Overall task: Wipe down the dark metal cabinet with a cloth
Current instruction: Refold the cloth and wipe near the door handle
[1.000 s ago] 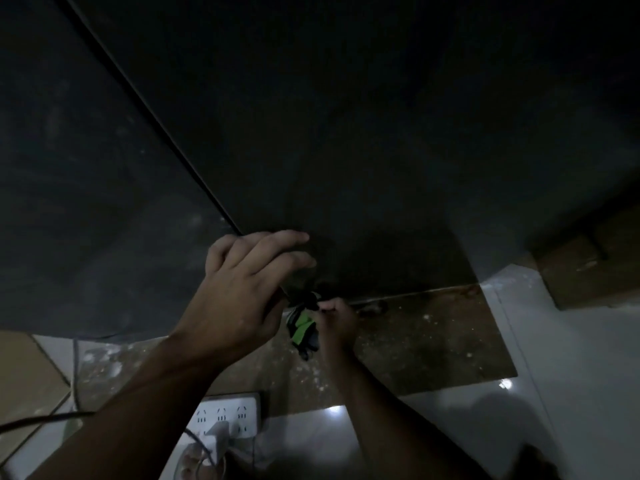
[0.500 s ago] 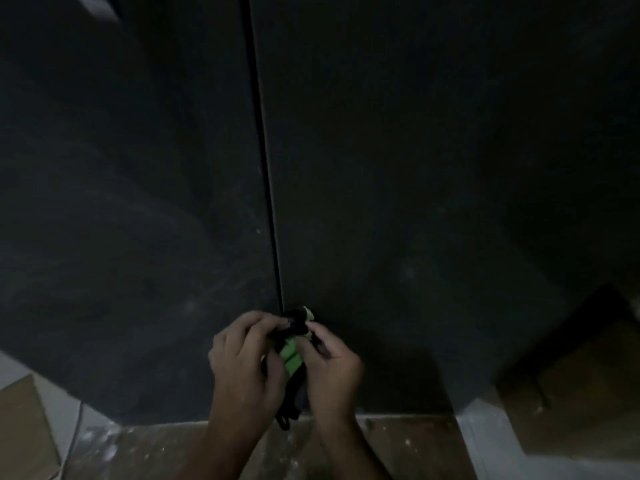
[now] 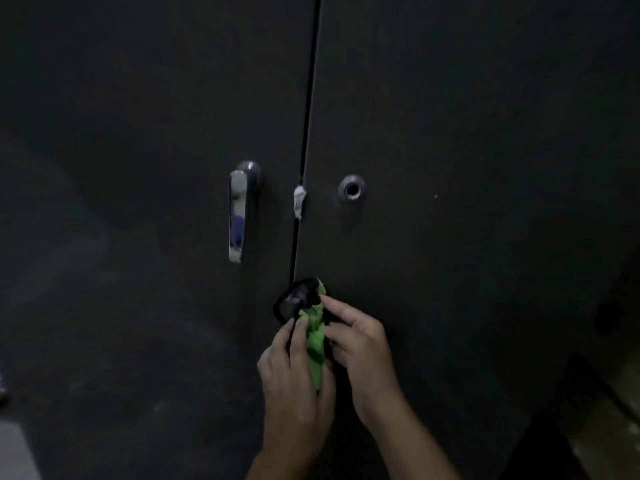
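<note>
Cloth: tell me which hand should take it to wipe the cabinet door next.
Probably the left hand: its fingers curl round the bulk of the green cloth, while the right hand only pinches its upper edge. The smeared left door lies on that side too.

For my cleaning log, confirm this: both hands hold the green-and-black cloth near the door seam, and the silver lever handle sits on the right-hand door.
One thing is wrong. The head view shows the silver lever handle on the left-hand door; the right-hand door carries a round lock. The rest stands: left hand and right hand both hold the green-and-black cloth near the door seam.
</note>
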`<state>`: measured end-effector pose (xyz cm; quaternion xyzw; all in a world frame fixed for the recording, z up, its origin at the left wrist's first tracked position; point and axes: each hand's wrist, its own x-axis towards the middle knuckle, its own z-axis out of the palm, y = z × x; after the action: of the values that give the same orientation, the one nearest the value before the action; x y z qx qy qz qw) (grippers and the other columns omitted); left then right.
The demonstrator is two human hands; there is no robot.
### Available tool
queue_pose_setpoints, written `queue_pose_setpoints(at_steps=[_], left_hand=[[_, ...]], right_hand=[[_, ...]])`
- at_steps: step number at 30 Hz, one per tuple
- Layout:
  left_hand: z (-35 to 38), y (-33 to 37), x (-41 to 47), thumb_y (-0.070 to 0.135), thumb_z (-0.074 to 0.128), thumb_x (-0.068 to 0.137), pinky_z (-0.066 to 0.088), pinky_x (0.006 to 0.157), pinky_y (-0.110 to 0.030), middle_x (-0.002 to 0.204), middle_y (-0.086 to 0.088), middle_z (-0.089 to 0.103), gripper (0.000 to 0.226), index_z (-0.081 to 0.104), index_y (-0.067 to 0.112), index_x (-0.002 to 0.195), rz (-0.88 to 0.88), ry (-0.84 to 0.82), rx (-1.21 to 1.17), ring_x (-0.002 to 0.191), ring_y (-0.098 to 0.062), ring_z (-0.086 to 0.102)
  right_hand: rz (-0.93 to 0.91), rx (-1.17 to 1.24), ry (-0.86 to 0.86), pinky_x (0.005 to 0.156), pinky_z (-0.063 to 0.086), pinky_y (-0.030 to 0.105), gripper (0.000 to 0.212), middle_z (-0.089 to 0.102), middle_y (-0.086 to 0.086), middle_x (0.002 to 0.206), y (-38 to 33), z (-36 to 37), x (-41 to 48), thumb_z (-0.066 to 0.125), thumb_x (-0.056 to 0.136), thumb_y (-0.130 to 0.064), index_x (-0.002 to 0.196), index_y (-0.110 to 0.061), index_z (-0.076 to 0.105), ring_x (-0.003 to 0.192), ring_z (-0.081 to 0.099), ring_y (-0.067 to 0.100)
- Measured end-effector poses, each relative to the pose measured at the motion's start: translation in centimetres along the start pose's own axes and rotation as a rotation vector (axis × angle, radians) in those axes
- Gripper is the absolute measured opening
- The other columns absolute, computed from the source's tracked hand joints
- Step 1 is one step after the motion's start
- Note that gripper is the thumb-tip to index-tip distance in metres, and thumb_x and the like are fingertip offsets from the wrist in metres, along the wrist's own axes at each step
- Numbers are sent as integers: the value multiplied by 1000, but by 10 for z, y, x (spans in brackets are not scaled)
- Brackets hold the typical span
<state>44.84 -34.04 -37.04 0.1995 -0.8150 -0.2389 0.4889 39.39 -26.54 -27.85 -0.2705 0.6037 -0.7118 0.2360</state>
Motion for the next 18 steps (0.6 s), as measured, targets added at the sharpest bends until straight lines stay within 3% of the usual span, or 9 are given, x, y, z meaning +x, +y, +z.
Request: queue_pose_setpoints(at_steps=[3,6,9,11,13,15,17,18], left_hand=[[-4,24,47,23,42,83,43,95,-46,137,-12,46,60,37,16,142,77,136,109,111,-30,48],[-15,46,92,21,57,78,43,88,-47,134,-7,45,63,42,22,139,242,227,225,108,-26,45],[-27,69,128,20,57,75,42,83,-46,130,-5,49,54,54,28,129,239,309,245,106,-25,42],[-26,79,140,16,51,74,43,78,-43,124,-2,52,49,61,25,122,221,338,181,101,-24,41],[-16,87,139,16,45,76,45,77,-40,120,-1,53,50,62,22,122,260,331,148,98,-21,43],[-2,97,133,11,42,75,45,85,-35,117,-1,55,52,63,20,122,235,331,29,99,-17,43],[7,112,129,1,49,77,36,95,-15,117,4,57,51,65,21,121,185,301,-114,102,-6,42],[10,119,127,0,56,81,32,95,-7,116,8,57,48,66,23,122,164,256,-163,103,-2,43]], right_hand=[[-96,-32,-97,86,54,21,51,74,2,114,-48,-6,-3,49,93,11,134,-19,58,109,69,11],[-259,-276,-32,87,52,16,61,69,-11,122,-85,-12,-6,54,92,8,141,-27,53,109,65,-3],[-440,-602,120,81,54,16,55,70,-26,105,-117,-33,-15,60,89,-8,131,-44,60,94,65,-9],[-499,-783,219,96,50,21,46,64,-31,116,-134,-57,-21,62,89,-17,121,-51,65,106,59,-12],[-496,-805,185,109,42,23,48,54,-38,125,-140,-77,-25,64,89,-18,119,-55,62,123,48,-13],[-471,-934,28,121,24,28,66,30,-36,145,-131,-88,-26,65,87,-20,130,-65,42,146,17,-3],[-457,-1098,-143,125,4,36,93,-19,-32,155,-110,-91,-21,64,85,-27,139,-69,1,146,-26,1],[-435,-1166,-180,125,-1,37,105,-38,-30,148,-101,-90,-19,63,84,-28,137,-63,-21,142,-35,3]])
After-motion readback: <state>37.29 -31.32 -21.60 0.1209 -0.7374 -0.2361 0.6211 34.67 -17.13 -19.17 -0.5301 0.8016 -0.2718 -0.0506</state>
